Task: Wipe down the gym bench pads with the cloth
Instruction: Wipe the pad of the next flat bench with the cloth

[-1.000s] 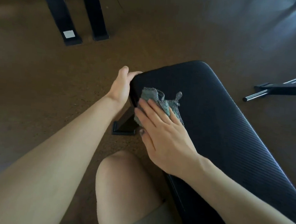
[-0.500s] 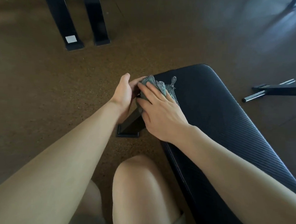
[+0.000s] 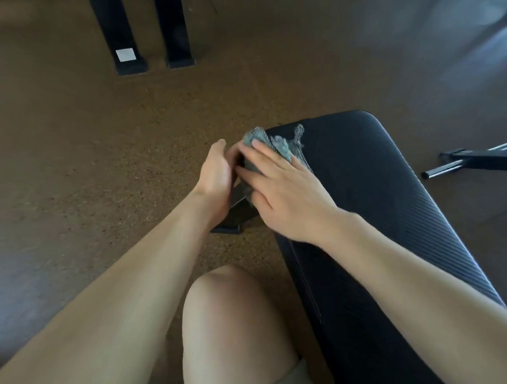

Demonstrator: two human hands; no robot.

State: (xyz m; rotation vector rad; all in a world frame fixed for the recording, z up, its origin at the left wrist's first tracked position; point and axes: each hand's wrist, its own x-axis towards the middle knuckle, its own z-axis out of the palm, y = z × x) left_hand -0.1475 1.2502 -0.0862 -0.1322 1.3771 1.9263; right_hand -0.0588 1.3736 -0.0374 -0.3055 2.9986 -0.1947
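Note:
The black ribbed bench pad runs from the lower right up to the middle of the view. A crumpled grey cloth lies over the pad's far left corner. My right hand presses on the cloth with straight, spread fingers that reach over the pad's left side edge. Just left of that corner, my left hand rests against the pad, palm turned toward it. Its fingertips touch the cloth's edge and are partly hidden behind my right hand.
The bench's black foot stands on the brown speckled floor under my hands. My bare knee is close to the pad's left side. Two black equipment legs stand at the far left. A chrome bar on a black frame lies at the right.
My right hand has slid the cloth from the pad's top toward its far left corner and over the side edge. My left hand has dropped from the corner's top to beside it.

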